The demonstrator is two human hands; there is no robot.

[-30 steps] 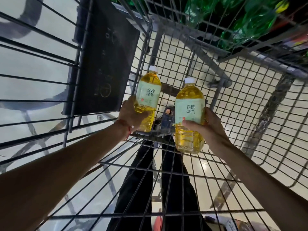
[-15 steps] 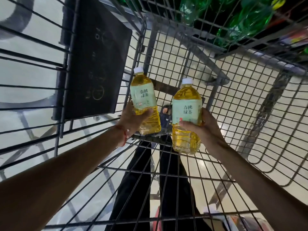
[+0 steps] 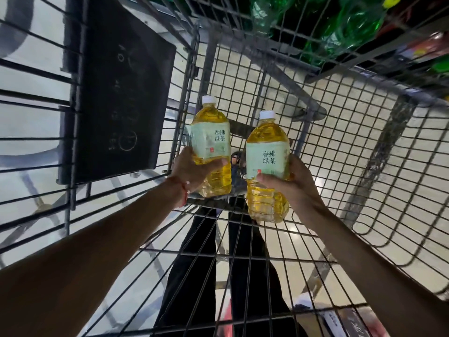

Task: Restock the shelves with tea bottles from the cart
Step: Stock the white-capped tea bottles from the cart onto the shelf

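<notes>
Our two bare forearms reach down into the wire cart (image 3: 340,147), with dark trousers (image 3: 194,276) showing through its mesh floor. A red string (image 3: 183,190) circles the left wrist.

The left hand (image 3: 192,171) grips one tea bottle (image 3: 211,142) low on its pale green label, and the right hand (image 3: 291,183) wraps the second tea bottle (image 3: 266,161) at the label's lower edge. Both bottles stand upright inside the basket, near each other but apart, white caps on. We judge them to be clear of the mesh floor.

Both look full of amber tea, so we expect a fair weight in each hand. The thin plastic walls would give under a hard squeeze and the label sleeve may be slick. The ribbed lower body, just under the label, looks the surest place to hold, close to where our fingers sit.

Wire walls close in on every side, so we judge the only way out is straight up over the rim. A dark panel (image 3: 116,93) hangs on the wall to our left, near the left bottle. Beyond the far wall lie green bottles (image 3: 352,27), with a pale shiny floor (image 3: 425,154) beneath it all.
</notes>
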